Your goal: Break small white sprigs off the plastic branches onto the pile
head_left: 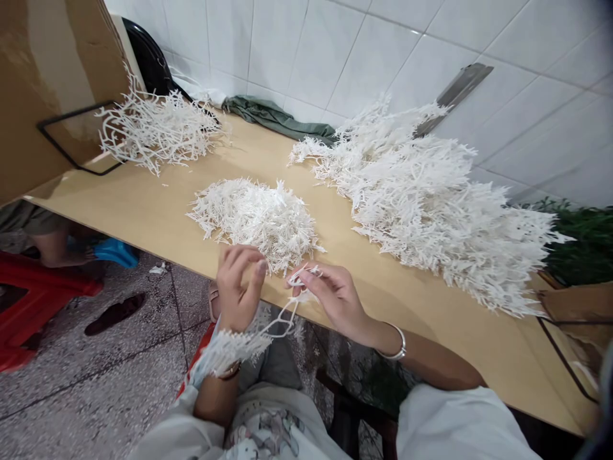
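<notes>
Our right hand (330, 297) clamps 1 white branching strand (302, 296) between thumb and fingers; our left hand (237, 284), just left of that grip, curves unclosed, 1 white bunch (232, 351) at its wrist. We count 3 sprig piles: 1 middle pile (253, 220) just beyond the grip, 1 big pile (431, 204) rightward, 1 far pile (158, 131) leftward

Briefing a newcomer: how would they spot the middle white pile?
Find the tan table below the white tiled wall. Beyond the bare left hand lies a mound of spiky white sprigs. It's smaller than the white right heap, denser than the white left tangle.
</notes>
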`<state>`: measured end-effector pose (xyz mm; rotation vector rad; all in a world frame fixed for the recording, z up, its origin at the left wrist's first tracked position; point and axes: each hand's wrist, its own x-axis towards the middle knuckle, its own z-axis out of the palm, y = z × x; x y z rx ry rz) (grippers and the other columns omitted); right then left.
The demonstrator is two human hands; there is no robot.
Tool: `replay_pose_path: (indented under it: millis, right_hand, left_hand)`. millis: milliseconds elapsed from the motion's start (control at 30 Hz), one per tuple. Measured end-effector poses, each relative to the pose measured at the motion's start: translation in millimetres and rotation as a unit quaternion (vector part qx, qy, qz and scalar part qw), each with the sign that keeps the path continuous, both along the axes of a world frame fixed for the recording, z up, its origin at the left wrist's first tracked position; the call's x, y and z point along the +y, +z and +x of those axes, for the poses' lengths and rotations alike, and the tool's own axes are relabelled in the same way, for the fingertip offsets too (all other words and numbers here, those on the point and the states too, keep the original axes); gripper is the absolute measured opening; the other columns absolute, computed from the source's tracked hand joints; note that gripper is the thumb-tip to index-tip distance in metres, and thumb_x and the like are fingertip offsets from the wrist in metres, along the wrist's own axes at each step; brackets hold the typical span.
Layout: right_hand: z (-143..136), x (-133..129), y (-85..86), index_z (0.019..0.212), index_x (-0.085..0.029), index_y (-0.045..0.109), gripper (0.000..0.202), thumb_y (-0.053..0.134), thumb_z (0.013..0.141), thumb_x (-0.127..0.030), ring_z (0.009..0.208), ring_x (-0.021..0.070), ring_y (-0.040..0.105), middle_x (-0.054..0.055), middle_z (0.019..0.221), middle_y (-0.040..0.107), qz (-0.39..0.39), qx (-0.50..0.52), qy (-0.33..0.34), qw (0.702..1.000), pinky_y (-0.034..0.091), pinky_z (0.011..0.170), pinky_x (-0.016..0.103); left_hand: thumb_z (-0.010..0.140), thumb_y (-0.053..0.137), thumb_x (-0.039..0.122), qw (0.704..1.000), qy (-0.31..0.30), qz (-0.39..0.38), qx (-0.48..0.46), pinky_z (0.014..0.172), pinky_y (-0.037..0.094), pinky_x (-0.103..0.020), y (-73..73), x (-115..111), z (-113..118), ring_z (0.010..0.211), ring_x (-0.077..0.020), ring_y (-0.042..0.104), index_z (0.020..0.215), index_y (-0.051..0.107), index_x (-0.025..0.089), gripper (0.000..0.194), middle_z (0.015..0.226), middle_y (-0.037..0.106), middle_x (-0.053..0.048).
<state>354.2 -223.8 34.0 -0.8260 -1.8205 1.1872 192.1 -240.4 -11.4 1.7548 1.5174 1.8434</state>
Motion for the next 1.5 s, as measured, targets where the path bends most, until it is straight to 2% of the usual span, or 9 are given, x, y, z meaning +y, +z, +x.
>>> replay_pose_path:
  millis: [100,267,467,667,867,1033,1267,1400,1500]
  right_hand:
    - [-0.6,-2.9,1.7,0.083,-0.015,0.069,0.029,0.048,0.094,-0.031,0.065,0.0135,0.061,0.004,0.072,0.066,0.031,-0.004,-0.004,1.000,0.049,0.064,0.025]
    - [-2.1,-7.1,-3.2,0.104,-0.021,0.069,0.027,0.044,0.096,-0.027,0.093,0.0179,0.064,0.008,0.100,0.068,0.125,0.006,-0.039,0.991,0.053,0.084,0.032]
    - [-1.9,-7.1,-3.3,0.121,-0.027,0.062,0.032,0.041,0.097,-0.024,0.114,0.0187,0.054,0.008,0.133,0.051,0.146,0.002,-0.008,0.989,0.044,0.101,0.040]
    - [7.0,-1.1,23.5,0.097,-0.017,0.064,0.017,0.048,0.092,-0.020,0.095,0.0166,0.059,0.007,0.096,0.063,0.130,-0.052,0.035,0.989,0.047,0.087,0.033]
    - [19.3,-3.3,51.1,0.073,-0.016,0.049,0.020,0.053,0.090,-0.026,0.062,0.0082,0.045,-0.003,0.066,0.046,0.069,-0.215,0.136,0.965,0.037,0.060,0.021]
    - [27.6,-7.1,55.2,0.066,-0.016,0.044,0.032,0.049,0.093,-0.032,0.053,0.0056,0.034,-0.006,0.058,0.036,0.014,-0.288,0.219,0.932,0.027,0.051,0.021]
    - [21.5,-6.3,42.7,0.071,-0.013,0.053,0.030,0.052,0.092,-0.034,0.046,0.0031,0.026,-0.006,0.054,0.038,-0.183,-0.122,0.367,0.904,0.022,0.042,0.017]
    - [17.1,-11.2,32.6,0.060,-0.017,0.042,0.038,0.054,0.091,-0.036,0.039,0.0024,0.024,-0.009,0.048,0.031,-0.267,0.049,0.333,0.903,0.019,0.037,0.018]
    - [16.9,-8.1,32.7,0.057,-0.020,0.033,0.043,0.050,0.093,-0.036,0.038,0.0036,0.024,-0.009,0.047,0.027,-0.202,0.113,0.253,0.939,0.022,0.040,0.020]
  left_hand:
    - [0.090,0.048,0.043,0.989,-0.138,-0.045,-0.012,0.074,0.038,-0.032,9.6,-17.5,5.3,0.080,-0.0204,0.052,0.079,0.055,0.020,0.027,0.077,0.059,-0.004]
    - [0.085,0.060,0.029,0.992,-0.108,-0.064,-0.006,0.076,0.040,-0.028,12.5,-24.8,20.0,0.084,-0.0176,0.051,0.092,0.052,0.019,0.015,0.086,0.057,-0.003]
    - [0.093,0.046,0.020,0.976,-0.197,-0.045,-0.076,0.083,0.042,-0.028,7.3,-27.2,32.3,0.095,-0.0181,0.057,0.107,0.056,0.019,0.017,0.102,0.062,-0.006]
    - [0.093,0.048,0.028,0.944,-0.253,-0.142,-0.158,0.068,0.038,-0.023,12.5,-32.8,28.7,0.074,-0.0134,0.051,0.082,0.052,0.017,0.016,0.077,0.055,0.000]
    - [0.092,0.050,0.031,0.881,-0.396,-0.225,-0.130,0.066,0.036,-0.020,19.2,-37.0,13.6,0.069,-0.0105,0.046,0.082,0.054,0.016,0.020,0.073,0.052,0.002]
    - [0.082,0.066,0.029,0.852,-0.426,-0.267,-0.148,0.063,0.038,-0.019,20.5,-40.1,7.6,0.064,-0.0100,0.050,0.073,0.062,0.013,0.019,0.066,0.058,0.002]
    - [0.074,0.072,0.031,0.684,-0.622,-0.252,-0.284,0.056,0.042,-0.023,4.6,-34.7,7.5,0.053,-0.0110,0.053,0.062,0.065,0.013,0.022,0.059,0.063,-0.005]
    - [0.073,0.069,0.036,0.504,-0.684,-0.219,-0.480,0.040,0.035,-0.021,-6.4,-29.5,17.2,0.035,-0.0087,0.044,0.053,0.050,0.016,0.034,0.042,0.047,0.002]
    - [0.076,0.065,0.031,0.497,-0.663,-0.156,-0.537,0.043,0.034,-0.019,-5.6,-27.5,16.1,0.035,-0.0070,0.042,0.052,0.044,0.016,0.035,0.038,0.039,0.004]
